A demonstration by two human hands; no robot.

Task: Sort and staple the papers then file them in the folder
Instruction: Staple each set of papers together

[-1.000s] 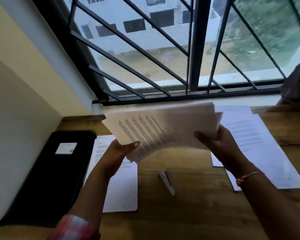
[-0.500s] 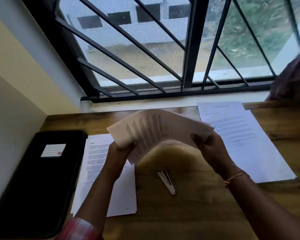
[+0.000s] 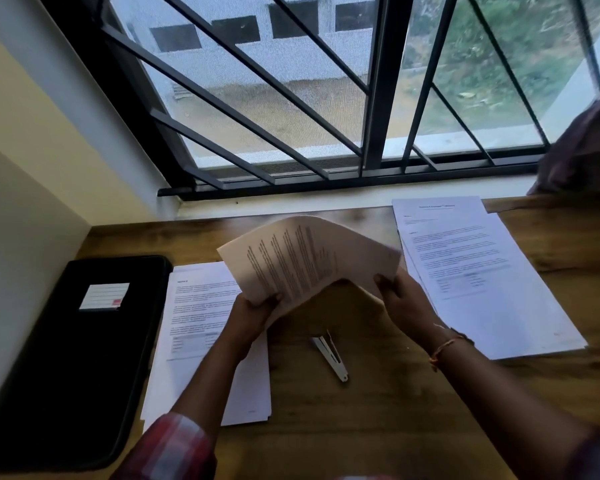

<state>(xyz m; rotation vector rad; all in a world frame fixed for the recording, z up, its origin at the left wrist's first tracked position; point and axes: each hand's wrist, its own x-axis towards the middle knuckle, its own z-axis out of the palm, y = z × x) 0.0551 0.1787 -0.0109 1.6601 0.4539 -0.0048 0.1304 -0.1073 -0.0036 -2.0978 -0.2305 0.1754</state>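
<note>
I hold a stack of printed papers (image 3: 302, 261) in the air above the wooden table (image 3: 378, 410), bowed upward in the middle. My left hand (image 3: 257, 313) grips its lower left corner and my right hand (image 3: 400, 299) grips its right edge. A small silver stapler (image 3: 329, 355) lies on the table just below the stack. One white paper pile (image 3: 201, 327) lies to the left under my left forearm, another pile (image 3: 478, 271) to the right. A black folder (image 3: 73, 355) with a white label lies shut at the far left.
A barred window (image 3: 291, 98) and its white sill run along the table's far edge. A cream wall (image 3: 21, 202) bounds the left side. Dark cloth (image 3: 582, 147) hangs at the right by the sill.
The stack has come down closer to the table and now bends upward between my hands. The view has tilted down, and both hands keep their grip.
</note>
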